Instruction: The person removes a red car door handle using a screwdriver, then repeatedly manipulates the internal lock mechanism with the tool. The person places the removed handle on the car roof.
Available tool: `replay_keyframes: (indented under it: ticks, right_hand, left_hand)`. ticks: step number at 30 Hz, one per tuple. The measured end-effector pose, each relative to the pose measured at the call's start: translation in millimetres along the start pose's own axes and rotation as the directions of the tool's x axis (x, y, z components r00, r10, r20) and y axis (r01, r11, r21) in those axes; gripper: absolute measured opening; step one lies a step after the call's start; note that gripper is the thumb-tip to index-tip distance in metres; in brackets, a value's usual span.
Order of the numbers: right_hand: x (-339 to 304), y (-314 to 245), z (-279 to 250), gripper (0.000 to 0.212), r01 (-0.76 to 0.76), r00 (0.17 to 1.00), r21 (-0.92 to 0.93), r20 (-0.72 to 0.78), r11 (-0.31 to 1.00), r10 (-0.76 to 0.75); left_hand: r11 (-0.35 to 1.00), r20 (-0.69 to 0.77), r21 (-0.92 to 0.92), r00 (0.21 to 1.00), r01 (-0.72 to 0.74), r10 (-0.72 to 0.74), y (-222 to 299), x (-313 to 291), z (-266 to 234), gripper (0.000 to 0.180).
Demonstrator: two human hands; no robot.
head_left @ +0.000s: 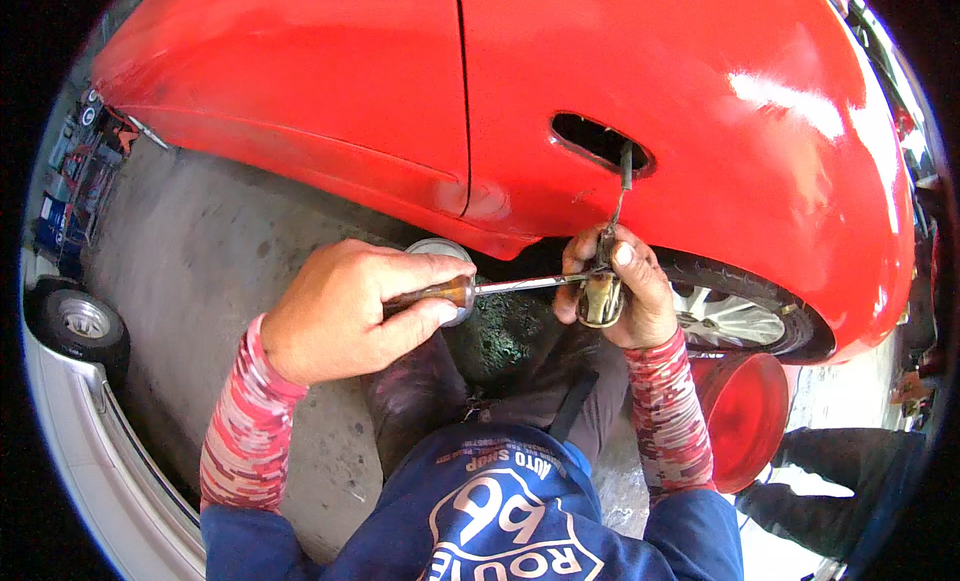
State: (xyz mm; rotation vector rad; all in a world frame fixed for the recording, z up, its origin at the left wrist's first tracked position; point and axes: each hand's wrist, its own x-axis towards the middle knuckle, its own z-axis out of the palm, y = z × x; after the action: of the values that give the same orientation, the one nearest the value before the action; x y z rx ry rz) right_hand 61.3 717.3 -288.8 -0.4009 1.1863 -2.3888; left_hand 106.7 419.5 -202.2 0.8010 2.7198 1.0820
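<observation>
My left hand (pixel 335 306) is closed round the brown handle of a screwdriver (pixel 520 284), whose metal shaft points right. Its tip meets the dark socket end of a small clear, yellowish lamp (pixel 601 303). This lamp is pinched between the fingers and thumb of my right hand (pixel 645 299). From the socket, a grey-sleeved wire (pixel 626 169) runs up into an oval hole (pixel 598 141) in the red car panel (pixel 700 101). My right fingers partly hide the socket, and I cannot tell exactly where the tip rests.
Below the panel on the right is the car's wheel (pixel 738 319), with a red bucket (pixel 742 421) nearer me. A round grey container (pixel 440 248) shows behind my left hand. At the far left stand a pale vehicle (pixel 110 471) and a loose-looking wheel (pixel 83 321).
</observation>
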Motion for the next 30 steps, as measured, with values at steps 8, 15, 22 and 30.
replay_keyframes:
  ticks: [8,15,22,30]
  right_hand:
    - [-19,23,1,0.054,0.161,0.914,-0.173,-0.347,0.972,-0.213]
    - [-17,28,5,0.052,0.202,0.876,-0.211,-0.397,0.957,-0.272]
    - [-19,25,8,0.055,0.145,0.878,-0.189,-0.428,0.971,-0.214]
    - [-31,3,-8,0.075,0.153,0.97,-0.373,-0.122,0.915,-0.212]
  left_hand:
    - [0.999,-0.109,-0.05,0.994,-0.013,0.008,5,-4,60,0.038]
    - [0.985,-0.192,0.17,0.98,-0.024,0.057,1,-12,77,0.043]
    - [0.988,-0.114,-0.154,0.993,-0.014,-0.003,-5,-2,75,0.042]
    - [0.936,0.294,-0.307,0.953,0.171,-0.078,-10,13,29,0.041]
